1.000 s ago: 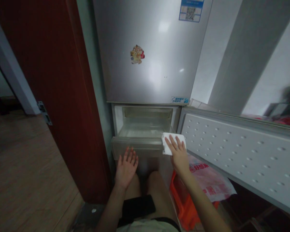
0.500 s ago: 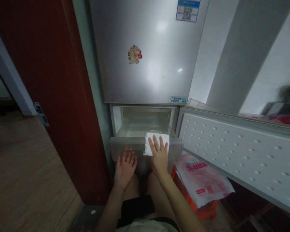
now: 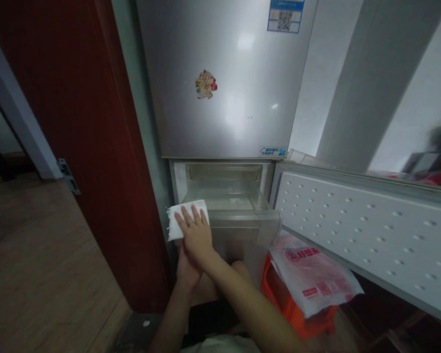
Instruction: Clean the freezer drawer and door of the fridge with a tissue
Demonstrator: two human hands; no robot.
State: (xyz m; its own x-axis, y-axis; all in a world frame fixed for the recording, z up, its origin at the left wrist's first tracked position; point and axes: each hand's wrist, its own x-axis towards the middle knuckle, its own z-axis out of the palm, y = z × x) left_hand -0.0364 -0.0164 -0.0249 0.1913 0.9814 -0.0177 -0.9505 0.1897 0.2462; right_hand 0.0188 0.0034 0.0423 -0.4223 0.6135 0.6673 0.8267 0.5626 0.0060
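Observation:
My right hand [image 3: 196, 238] lies with fingers spread over a folded white cloth [image 3: 175, 228], pressing it against the left end of a clear drawer front [image 3: 242, 220]. The cloth has a frayed left edge. Crossed beneath that wrist is my left hand [image 3: 186, 272], low at the drawer's left side; its fingers are hidden behind the right hand and the cloth. The drawer is pulled partway out of the bottom compartment of a silver refrigerator [image 3: 220, 122].
The lower refrigerator door [image 3: 353, 220] stands open to the right. Under it, a white plastic bag [image 3: 312, 274] with red print lies on an orange stool [image 3: 279, 289]. A dark red wooden door [image 3: 106, 162] is close on the left. A dark flat object [image 3: 209, 316] rests on my lap.
My right hand has slid the cloth leftward along the drawer front, from right of centre to its left end. My left hand, palm up with fingers showing before, is now partly covered by it.

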